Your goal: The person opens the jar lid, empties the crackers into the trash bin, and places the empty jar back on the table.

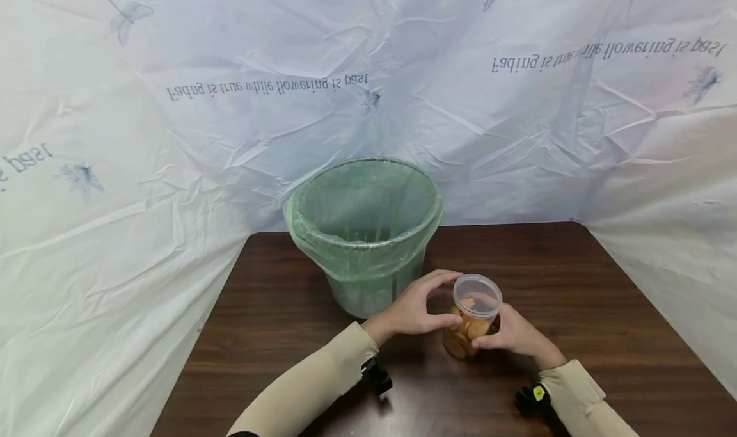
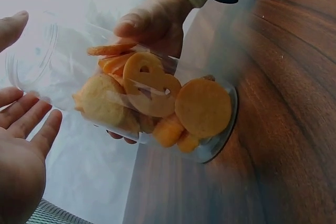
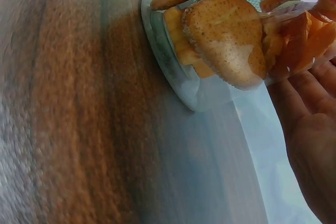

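Observation:
A clear plastic jar (image 1: 467,328) of golden biscuits is between my two hands on the near right of the table. Its round translucent top (image 1: 478,295) faces upward in the head view. From the right side, my right hand (image 1: 515,334) grips the jar's body, thumb toward me. My left hand (image 1: 416,304) spreads around the top's left side; in the left wrist view its fingers (image 2: 31,116) look fairly straight beside the rim. One round biscuit (image 2: 203,107) and one with cut-out holes (image 2: 149,85) show through the wall. Whether the jar's base touches the table I cannot tell.
A bin (image 1: 368,296) lined with a thin green bag (image 1: 357,264) stands behind my left hand on the dark wooden table (image 1: 576,296). White printed sheeting (image 1: 322,40) hangs behind the table and along both sides.

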Tool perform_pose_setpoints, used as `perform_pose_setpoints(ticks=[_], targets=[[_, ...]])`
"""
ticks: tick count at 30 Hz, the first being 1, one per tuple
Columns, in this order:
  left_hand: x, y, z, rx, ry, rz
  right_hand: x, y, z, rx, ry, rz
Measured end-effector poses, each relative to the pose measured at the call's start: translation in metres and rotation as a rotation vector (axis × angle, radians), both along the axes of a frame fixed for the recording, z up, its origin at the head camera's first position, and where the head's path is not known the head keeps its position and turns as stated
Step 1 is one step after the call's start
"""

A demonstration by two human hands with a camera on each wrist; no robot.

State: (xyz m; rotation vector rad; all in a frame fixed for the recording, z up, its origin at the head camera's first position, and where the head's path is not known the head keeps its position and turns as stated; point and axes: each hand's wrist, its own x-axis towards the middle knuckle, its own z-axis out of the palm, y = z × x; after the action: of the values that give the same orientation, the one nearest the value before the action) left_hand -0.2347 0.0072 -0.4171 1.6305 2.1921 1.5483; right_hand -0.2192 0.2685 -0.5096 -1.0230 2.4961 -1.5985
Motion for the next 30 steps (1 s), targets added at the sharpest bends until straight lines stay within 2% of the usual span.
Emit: perform_pose_setpoints(ticks=[3, 9, 11, 20, 22, 27, 30], targets=[[-0.003, 0.003, -0.003, 0.015, -0.018, -0.001, 0.0, -0.001, 0.001, -0.006, 0.006, 0.009], [-0.02, 0.013, -0.028, 0.026, -0.076, 0.014, -0.002, -0.004, 0.002, 0.003, 0.026, 0.015], [-0.023, 0.014, -0.031, 0.024, -0.09, 0.01, -0.003, -0.003, 0.002, 0.009, 0.028, 0.008], [-0.027, 0.022, -0.031, 0.026, -0.11, -0.018, -0.003, -0.001, -0.001, 0.012, 0.041, -0.003], [-0.022, 0.021, -0.023, 0.016, -0.105, -0.017, -0.003, 0.0, -0.001, 0.016, 0.039, -0.006], [-0.022, 0.024, -0.02, -0.026, -0.085, -0.014, -0.001, 0.001, -0.003, 0.035, 0.023, -0.023], [-0.029, 0.026, -0.028, -0.031, -0.083, -0.022, -0.001, 0.001, -0.003, 0.029, 0.017, -0.017]])
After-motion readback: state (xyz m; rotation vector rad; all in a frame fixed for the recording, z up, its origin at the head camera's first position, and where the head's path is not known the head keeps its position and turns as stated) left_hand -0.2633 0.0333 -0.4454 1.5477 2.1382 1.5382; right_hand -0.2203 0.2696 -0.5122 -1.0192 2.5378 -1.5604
